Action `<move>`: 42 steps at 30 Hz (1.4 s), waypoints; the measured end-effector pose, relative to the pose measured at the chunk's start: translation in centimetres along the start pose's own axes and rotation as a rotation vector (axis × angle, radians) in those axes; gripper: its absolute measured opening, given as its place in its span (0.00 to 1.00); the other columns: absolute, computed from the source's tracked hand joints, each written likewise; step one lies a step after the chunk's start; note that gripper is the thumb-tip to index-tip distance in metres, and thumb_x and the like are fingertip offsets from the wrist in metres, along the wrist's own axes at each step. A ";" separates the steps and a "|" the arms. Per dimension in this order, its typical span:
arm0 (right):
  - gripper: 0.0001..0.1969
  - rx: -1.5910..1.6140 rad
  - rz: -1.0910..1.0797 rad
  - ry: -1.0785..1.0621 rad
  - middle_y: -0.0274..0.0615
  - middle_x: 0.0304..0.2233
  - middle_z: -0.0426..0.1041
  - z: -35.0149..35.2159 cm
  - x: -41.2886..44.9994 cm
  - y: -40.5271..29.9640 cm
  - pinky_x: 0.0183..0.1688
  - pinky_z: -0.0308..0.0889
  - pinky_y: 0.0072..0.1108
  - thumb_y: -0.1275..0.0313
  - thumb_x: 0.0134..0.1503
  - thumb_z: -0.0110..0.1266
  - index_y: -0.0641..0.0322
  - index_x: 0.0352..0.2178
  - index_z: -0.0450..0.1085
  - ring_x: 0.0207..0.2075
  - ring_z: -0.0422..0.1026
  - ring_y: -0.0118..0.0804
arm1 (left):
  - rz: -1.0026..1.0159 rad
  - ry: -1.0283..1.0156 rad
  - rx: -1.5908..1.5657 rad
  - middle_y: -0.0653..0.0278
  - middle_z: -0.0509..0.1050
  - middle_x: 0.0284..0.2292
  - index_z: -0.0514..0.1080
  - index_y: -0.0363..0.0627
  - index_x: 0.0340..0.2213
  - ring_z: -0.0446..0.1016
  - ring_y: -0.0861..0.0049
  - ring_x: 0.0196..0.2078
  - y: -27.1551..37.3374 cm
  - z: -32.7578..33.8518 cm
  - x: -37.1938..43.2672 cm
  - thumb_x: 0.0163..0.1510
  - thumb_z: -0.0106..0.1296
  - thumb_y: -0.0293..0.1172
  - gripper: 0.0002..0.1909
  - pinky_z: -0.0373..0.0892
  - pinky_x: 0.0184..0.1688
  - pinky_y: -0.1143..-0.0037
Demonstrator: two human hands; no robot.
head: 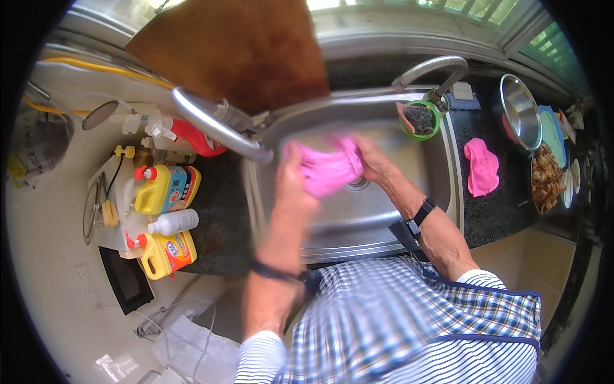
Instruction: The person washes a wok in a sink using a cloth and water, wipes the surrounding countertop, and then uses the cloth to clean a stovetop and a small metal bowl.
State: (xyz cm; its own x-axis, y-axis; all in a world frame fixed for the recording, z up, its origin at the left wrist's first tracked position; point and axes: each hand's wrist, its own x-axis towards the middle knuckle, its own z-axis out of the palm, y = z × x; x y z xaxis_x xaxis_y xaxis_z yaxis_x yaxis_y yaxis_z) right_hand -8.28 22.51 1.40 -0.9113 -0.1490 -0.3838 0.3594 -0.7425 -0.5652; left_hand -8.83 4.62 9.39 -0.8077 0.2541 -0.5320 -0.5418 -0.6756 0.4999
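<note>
A pink cloth (328, 172) is stretched between my two hands above the stainless steel sink (383, 211). My left hand (293, 180) grips its left end, and my right hand (370, 156) holds its right side; both look somewhat blurred. Part of the drain shows just below the cloth. Another pink cloth (481, 168) lies crumpled on the dark counter to the right of the sink. In the sink's back right corner, a green holder (424, 137) contains a dark scouring pad (418, 119).
One curved faucet (220, 125) reaches over the sink's left edge; another (434, 69) stands at the back right. Yellow detergent jugs (168, 189) and a white bottle (173, 222) are at left. At right are a metal bowl (520, 113) and a container of brown food (547, 180).
</note>
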 end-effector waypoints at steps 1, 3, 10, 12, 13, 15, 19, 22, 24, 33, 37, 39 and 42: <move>0.19 0.005 0.004 -0.003 0.47 0.38 0.74 0.8 -0.6 -0.4 0.44 0.71 0.30 0.60 0.62 0.45 0.69 0.39 0.69 0.37 0.74 0.36 | 0.003 0.005 0.003 0.58 0.75 0.37 0.68 0.41 0.40 0.75 0.64 0.41 0.4 0.3 -0.5 0.59 0.46 0.47 0.20 0.71 0.49 0.61; 0.19 0.055 0.023 -0.023 0.47 0.37 0.74 1.9 -1.5 -1.2 0.45 0.71 0.30 0.58 0.62 0.46 0.67 0.38 0.69 0.37 0.74 0.37 | 0.028 -0.004 0.035 0.57 0.75 0.38 0.68 0.39 0.42 0.75 0.65 0.42 0.9 1.0 -1.2 0.60 0.45 0.46 0.21 0.71 0.49 0.62; 0.14 -0.068 0.061 -0.133 0.37 0.31 0.73 2.4 -1.9 -1.2 0.34 0.72 0.21 0.60 0.59 0.53 0.62 0.33 0.70 0.31 0.74 0.28 | -0.002 -0.035 0.160 0.58 0.75 0.37 0.69 0.37 0.40 0.76 0.66 0.40 0.5 0.3 -1.4 0.61 0.43 0.46 0.21 0.72 0.47 0.66; 0.13 -0.106 -0.023 -0.073 0.35 0.27 0.72 4.0 -2.0 0.1 0.33 0.71 0.20 0.61 0.59 0.53 0.62 0.33 0.70 0.29 0.73 0.27 | 0.074 -0.012 0.214 0.61 0.75 0.33 0.69 0.38 0.38 0.76 0.68 0.35 -0.1 0.1 -0.9 0.60 0.44 0.50 0.23 0.74 0.40 0.71; 0.12 -0.145 -0.102 -0.018 0.34 0.24 0.71 5.4 -2.7 0.7 0.31 0.70 0.19 0.62 0.59 0.52 0.61 0.32 0.70 0.27 0.73 0.27 | 0.082 -0.007 0.213 0.61 0.75 0.33 0.69 0.38 0.38 0.76 0.68 0.35 -0.4 -0.9 0.1 0.60 0.44 0.50 0.23 0.74 0.40 0.71; 0.15 -0.813 -0.251 -0.070 0.38 0.17 0.73 10.5 -6.1 2.5 0.26 0.68 0.24 0.62 0.61 0.46 0.64 0.33 0.73 0.23 0.74 0.32 | 0.308 0.352 0.685 0.65 0.73 0.26 0.70 0.40 0.35 0.74 0.72 0.28 -0.7 -4.5 3.2 0.59 0.45 0.54 0.25 0.71 0.30 0.75; 0.16 -1.169 -0.702 0.188 0.53 0.24 0.74 6.9 -0.1 2.3 0.28 0.69 0.31 0.64 0.59 0.44 0.64 0.28 0.75 0.24 0.75 0.44 | 0.075 0.372 0.336 0.62 0.69 0.47 0.63 0.41 0.54 0.69 0.74 0.45 -8.0 -0.3 1.5 0.58 0.46 0.52 0.31 0.67 0.46 0.75; 0.13 -1.243 -0.485 0.248 0.54 0.26 0.74 7.8 0.0 2.1 0.27 0.67 0.33 0.65 0.59 0.45 0.63 0.31 0.73 0.23 0.72 0.50 | 0.064 0.455 0.297 0.64 0.68 0.24 0.69 0.45 0.38 0.69 0.75 0.25 -9.5 -5.2 3.9 0.56 0.46 0.46 0.17 0.66 0.25 0.73; 0.14 -1.283 -0.713 0.085 0.57 0.20 0.71 11.0 -4.4 3.2 0.26 0.69 0.38 0.67 0.57 0.45 0.61 0.24 0.75 0.22 0.73 0.54 | 0.168 0.060 0.484 0.64 0.69 0.21 0.71 0.44 0.35 0.70 0.75 0.22 -6.7 -10.9 5.1 0.56 0.45 0.41 0.14 0.67 0.20 0.72; 0.16 -1.187 -0.768 0.200 0.54 0.18 0.70 10.1 -4.5 4.0 0.29 0.70 0.36 0.65 0.56 0.46 0.60 0.18 0.71 0.22 0.72 0.56 | 0.348 -0.167 0.607 0.62 0.73 0.27 0.72 0.41 0.35 0.74 0.73 0.27 -5.1 -3.9 1.5 0.58 0.46 0.44 0.17 0.71 0.26 0.72; 0.14 -1.276 -0.393 0.140 0.49 0.26 0.74 8.0 -3.3 3.0 0.33 0.68 0.32 0.62 0.59 0.45 0.62 0.36 0.72 0.30 0.75 0.46 | 0.050 0.362 0.266 0.61 0.73 0.32 0.70 0.41 0.40 0.74 0.72 0.32 -6.8 -3.6 2.2 0.60 0.44 0.46 0.19 0.72 0.30 0.72; 0.18 -1.159 -0.349 0.344 0.53 0.22 0.72 7.6 -1.5 2.4 0.30 0.70 0.37 0.64 0.59 0.40 0.58 0.22 0.72 0.25 0.73 0.54 | 0.114 0.470 0.276 0.62 0.73 0.34 0.69 0.42 0.42 0.74 0.71 0.34 -9.7 -3.8 2.8 0.60 0.44 0.43 0.17 0.73 0.32 0.71; 0.19 -1.213 -0.650 0.211 0.55 0.24 0.73 8.7 -3.3 5.4 0.32 0.69 0.39 0.62 0.60 0.39 0.57 0.23 0.74 0.27 0.73 0.56 | 0.124 0.062 0.435 0.65 0.71 0.28 0.69 0.47 0.32 0.72 0.73 0.28 -7.6 -9.0 5.1 0.61 0.33 0.45 0.18 0.71 0.28 0.73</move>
State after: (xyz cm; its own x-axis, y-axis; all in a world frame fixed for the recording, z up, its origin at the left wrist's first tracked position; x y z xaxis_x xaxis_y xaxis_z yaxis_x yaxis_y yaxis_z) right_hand -5.06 13.25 5.97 -0.9721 0.1812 0.1492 -0.0658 0.3996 -0.9143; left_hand -6.78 4.80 -3.25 -0.8643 0.1385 -0.4836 -0.5000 -0.3416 0.7958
